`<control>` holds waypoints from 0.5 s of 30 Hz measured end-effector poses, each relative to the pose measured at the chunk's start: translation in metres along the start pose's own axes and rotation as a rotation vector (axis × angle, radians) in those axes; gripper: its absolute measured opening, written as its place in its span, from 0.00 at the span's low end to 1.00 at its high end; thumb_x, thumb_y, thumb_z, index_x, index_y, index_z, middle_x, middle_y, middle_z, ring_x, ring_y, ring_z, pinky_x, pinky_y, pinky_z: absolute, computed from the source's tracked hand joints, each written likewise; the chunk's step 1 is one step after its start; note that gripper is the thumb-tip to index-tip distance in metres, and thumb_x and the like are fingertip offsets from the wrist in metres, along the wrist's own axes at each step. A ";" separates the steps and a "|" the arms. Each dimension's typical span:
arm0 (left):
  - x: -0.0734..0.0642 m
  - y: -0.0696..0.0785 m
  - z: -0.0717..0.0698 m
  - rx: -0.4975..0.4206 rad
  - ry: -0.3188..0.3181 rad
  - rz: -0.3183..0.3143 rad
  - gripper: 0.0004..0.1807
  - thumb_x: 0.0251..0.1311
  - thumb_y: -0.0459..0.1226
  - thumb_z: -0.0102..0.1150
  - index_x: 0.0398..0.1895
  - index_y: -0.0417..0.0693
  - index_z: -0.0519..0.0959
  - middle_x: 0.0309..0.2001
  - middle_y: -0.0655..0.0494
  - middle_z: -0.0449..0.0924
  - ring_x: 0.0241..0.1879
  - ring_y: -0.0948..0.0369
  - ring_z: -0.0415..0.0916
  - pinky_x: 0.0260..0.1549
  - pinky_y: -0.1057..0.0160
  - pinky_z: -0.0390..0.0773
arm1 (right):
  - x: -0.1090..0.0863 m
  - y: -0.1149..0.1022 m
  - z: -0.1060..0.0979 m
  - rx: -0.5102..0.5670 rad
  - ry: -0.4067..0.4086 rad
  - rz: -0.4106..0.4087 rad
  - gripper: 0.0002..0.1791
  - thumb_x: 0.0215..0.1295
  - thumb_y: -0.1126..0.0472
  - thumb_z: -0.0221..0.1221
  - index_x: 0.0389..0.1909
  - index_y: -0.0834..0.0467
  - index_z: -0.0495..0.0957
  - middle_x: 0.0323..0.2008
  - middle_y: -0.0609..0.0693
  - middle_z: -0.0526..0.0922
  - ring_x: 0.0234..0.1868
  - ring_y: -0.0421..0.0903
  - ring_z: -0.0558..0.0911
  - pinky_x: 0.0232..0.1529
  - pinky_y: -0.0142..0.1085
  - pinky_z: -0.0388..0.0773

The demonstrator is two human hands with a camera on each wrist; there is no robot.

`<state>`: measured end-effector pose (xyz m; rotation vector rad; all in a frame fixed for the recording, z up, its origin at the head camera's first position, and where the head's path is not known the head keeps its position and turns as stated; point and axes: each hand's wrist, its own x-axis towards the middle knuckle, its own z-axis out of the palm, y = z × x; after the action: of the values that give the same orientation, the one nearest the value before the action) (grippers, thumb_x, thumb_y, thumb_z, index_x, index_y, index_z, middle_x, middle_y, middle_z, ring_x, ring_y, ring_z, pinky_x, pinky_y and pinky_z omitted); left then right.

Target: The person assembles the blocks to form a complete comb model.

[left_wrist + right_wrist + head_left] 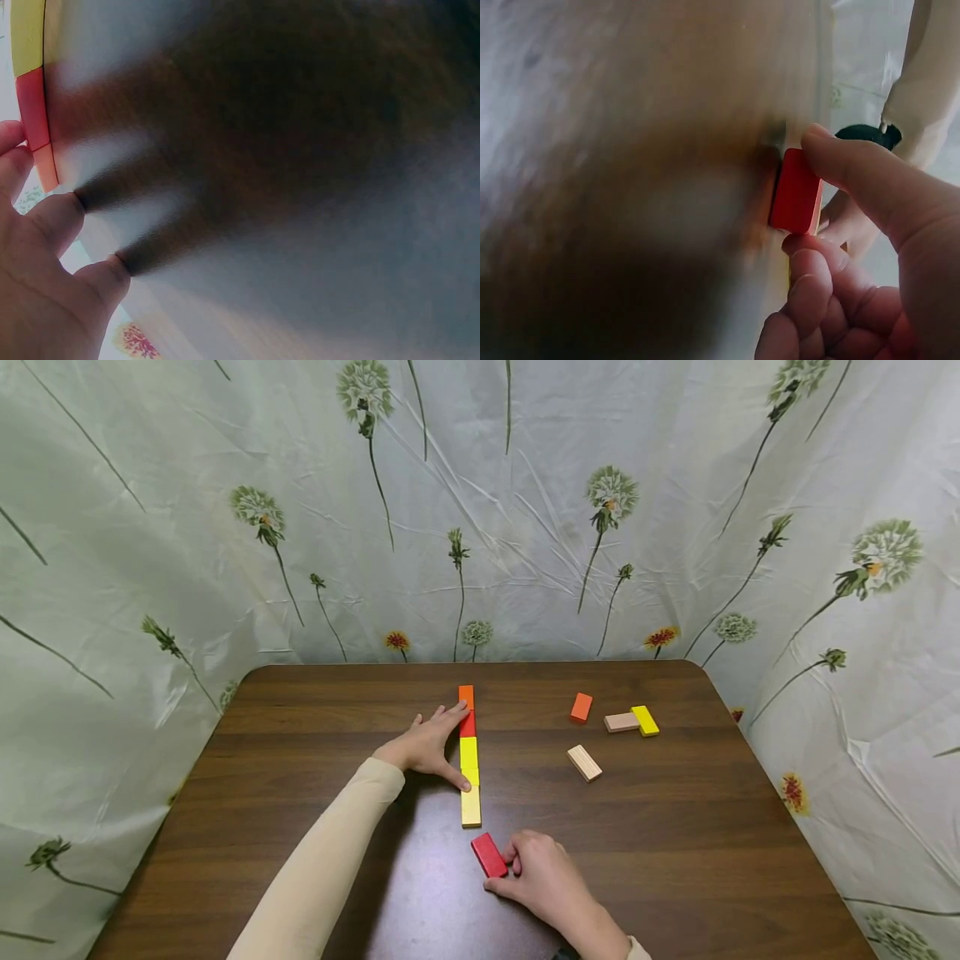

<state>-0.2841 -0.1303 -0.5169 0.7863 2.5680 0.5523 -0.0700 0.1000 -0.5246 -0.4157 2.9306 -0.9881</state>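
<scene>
At lower centre of the head view, the right hand (546, 878) pinches a red block (489, 855) between thumb and forefinger, remaining fingers curled. Just above, near frame centre, a block row (468, 753) runs away in line: pale wood, two yellow, red, orange. The left hand (427, 747), fingers spread wide and grasping nothing, has thumb and forefinger tips at the row. Right of centre: one loose wooden block (584, 762); farther, a tan block (620, 722) touching a yellow block (646, 721); then an orange block (581, 707). Upper frame: floral curtain (525, 527).
</scene>
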 end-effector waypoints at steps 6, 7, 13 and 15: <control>-0.001 0.000 0.000 0.002 0.008 0.003 0.78 0.42 0.65 0.85 0.90 0.53 0.45 0.90 0.56 0.38 0.89 0.42 0.38 0.81 0.25 0.39 | 0.000 -0.005 0.002 0.040 -0.031 0.023 0.23 0.46 0.46 0.85 0.24 0.50 0.79 0.20 0.37 0.70 0.22 0.30 0.65 0.26 0.26 0.65; -0.001 0.000 0.000 0.001 0.010 0.005 0.78 0.42 0.65 0.85 0.90 0.53 0.45 0.90 0.56 0.39 0.89 0.42 0.38 0.80 0.25 0.39 | 0.000 -0.005 0.002 0.047 -0.039 0.024 0.22 0.46 0.46 0.85 0.24 0.50 0.80 0.20 0.37 0.71 0.23 0.29 0.65 0.26 0.26 0.66; -0.001 0.000 0.000 -0.008 0.014 0.004 0.78 0.42 0.65 0.85 0.90 0.52 0.46 0.90 0.55 0.39 0.88 0.41 0.38 0.80 0.25 0.40 | 0.000 -0.003 -0.003 0.073 -0.057 -0.042 0.19 0.49 0.55 0.84 0.36 0.55 0.85 0.25 0.38 0.76 0.27 0.28 0.71 0.30 0.26 0.72; -0.002 0.000 0.000 -0.009 0.015 0.003 0.78 0.42 0.65 0.85 0.90 0.52 0.46 0.90 0.55 0.39 0.88 0.41 0.38 0.80 0.25 0.40 | 0.001 -0.001 -0.004 0.083 -0.057 -0.089 0.20 0.50 0.58 0.84 0.41 0.56 0.86 0.27 0.39 0.79 0.29 0.29 0.74 0.31 0.26 0.75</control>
<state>-0.2829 -0.1313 -0.5159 0.7854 2.5764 0.5725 -0.0707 0.1010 -0.5208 -0.5652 2.8315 -1.0851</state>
